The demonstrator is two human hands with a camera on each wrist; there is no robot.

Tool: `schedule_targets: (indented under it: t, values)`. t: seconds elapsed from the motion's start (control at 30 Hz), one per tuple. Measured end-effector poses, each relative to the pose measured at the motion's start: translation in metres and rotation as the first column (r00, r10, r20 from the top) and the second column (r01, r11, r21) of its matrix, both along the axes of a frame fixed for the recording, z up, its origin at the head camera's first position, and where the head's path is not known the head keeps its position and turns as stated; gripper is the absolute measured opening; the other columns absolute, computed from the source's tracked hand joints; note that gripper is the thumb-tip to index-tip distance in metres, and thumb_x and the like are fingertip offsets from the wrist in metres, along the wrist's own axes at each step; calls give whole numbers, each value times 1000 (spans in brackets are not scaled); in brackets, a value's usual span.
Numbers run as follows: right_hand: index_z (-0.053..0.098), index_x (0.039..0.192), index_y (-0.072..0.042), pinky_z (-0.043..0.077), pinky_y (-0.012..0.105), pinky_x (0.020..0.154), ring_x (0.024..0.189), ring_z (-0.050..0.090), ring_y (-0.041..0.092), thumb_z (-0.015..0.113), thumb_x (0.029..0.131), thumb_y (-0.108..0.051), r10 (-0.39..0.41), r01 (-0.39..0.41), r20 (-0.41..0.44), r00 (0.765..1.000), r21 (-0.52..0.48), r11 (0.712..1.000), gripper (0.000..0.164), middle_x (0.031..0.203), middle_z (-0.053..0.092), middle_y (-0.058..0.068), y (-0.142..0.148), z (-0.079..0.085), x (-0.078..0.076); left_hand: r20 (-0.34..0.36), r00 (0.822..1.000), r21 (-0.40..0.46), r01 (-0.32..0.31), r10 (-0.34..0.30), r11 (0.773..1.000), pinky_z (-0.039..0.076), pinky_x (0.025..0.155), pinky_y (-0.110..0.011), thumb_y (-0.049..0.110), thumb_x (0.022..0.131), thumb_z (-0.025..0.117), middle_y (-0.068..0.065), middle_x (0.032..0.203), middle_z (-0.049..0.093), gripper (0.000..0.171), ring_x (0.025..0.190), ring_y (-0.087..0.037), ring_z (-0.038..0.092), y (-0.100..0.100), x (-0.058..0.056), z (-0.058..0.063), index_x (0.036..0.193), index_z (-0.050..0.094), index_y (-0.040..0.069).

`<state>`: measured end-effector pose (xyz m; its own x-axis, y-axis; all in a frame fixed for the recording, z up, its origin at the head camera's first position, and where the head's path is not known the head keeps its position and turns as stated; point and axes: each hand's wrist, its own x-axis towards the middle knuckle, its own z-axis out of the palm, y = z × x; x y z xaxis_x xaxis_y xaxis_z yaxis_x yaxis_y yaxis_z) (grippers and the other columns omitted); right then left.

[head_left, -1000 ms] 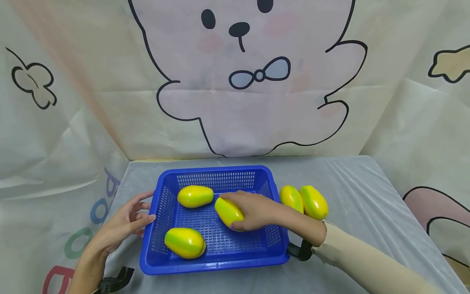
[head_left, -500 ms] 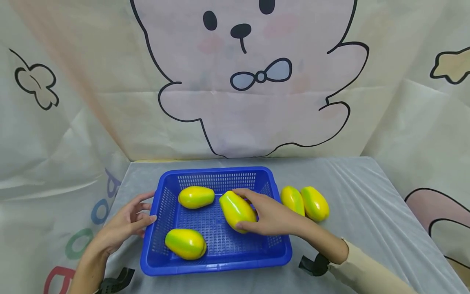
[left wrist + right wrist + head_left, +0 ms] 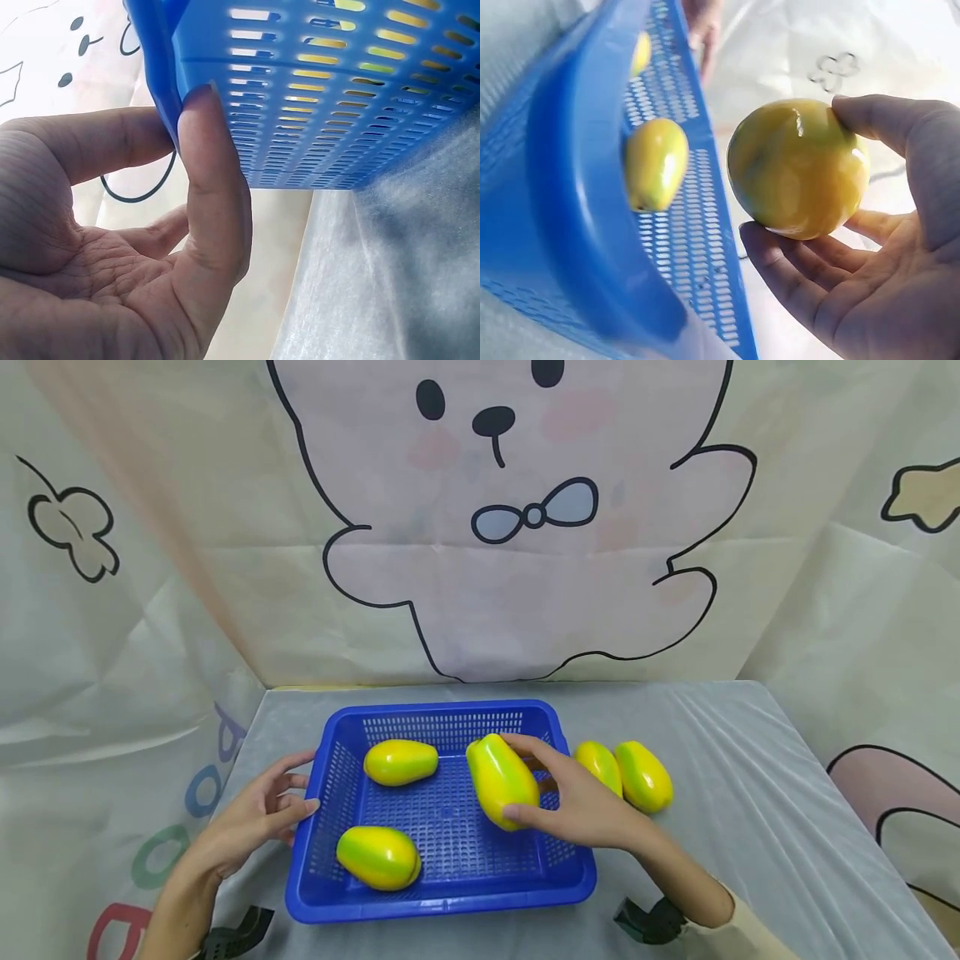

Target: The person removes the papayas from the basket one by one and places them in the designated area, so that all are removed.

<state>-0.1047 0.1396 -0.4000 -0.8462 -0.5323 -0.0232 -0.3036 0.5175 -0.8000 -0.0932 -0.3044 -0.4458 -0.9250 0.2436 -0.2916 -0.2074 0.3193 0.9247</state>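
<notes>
A blue plastic basket (image 3: 441, 912) with perforated walls holds two yellow-green papayas, a back papaya (image 3: 401, 762) and a front papaya (image 3: 378, 857), both lying on their sides. My right hand (image 3: 581, 797) grips another papaya (image 3: 501, 781) between thumb and fingers, raised above the basket's right half. The right wrist view shows this papaya (image 3: 799, 169) end-on, above the rim. At the basket's left side, my left hand (image 3: 258, 810) pinches the rim. In the left wrist view, a fingertip (image 3: 204, 112) presses the wall just under that rim.
Two more papayas lie side by side on the grey cloth right of the basket: a left one (image 3: 600, 767), partly behind my right hand, and a right one (image 3: 643, 777). A printed cloth backdrop (image 3: 495, 610) rises behind the table (image 3: 720, 735) and at both sides.
My right hand has lifted the papaya from the basket floor, moving it up and to the right and tipping it more upright. The left hand and the other papayas stay in place.
</notes>
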Motion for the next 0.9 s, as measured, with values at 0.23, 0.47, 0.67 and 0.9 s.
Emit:
schedule_targets:
  t: [0.23,0.47,0.67,0.9]
  values:
    - [37,162,-30,60,31,96,124,66,23,78,96,-30,-81,77,-41,996,-104,992,78,151,58,2,31,-1,6,-1,1000,-4,6,-6,1000,67,72,-40,19,104,67,-33,143,52,83,89,-20,72,1,-1,1,168,16,9]
    - [37,162,-28,61,27,95,123,67,24,75,98,-24,-143,130,-68,987,-161,978,75,148,60,8,47,-6,10,-9,1000,-6,8,-8,1000,66,71,-40,19,104,66,-33,143,52,83,89,-20,72,-2,-1,1,168,15,10]
    - [38,161,-29,61,25,94,120,67,16,73,97,-18,-198,178,-82,977,-204,963,74,144,60,7,59,-10,13,-9,1000,-6,7,-7,1000,66,71,-39,18,104,66,-34,144,51,83,89,-20,72,-2,-1,2,168,15,9]
    - [39,160,-25,62,28,86,113,66,12,72,97,-14,-231,207,-96,968,-215,954,72,144,58,10,73,-17,14,-4,1000,6,10,-10,1000,67,71,-40,17,104,66,-33,144,51,83,88,-20,72,-2,0,-1,169,14,10]
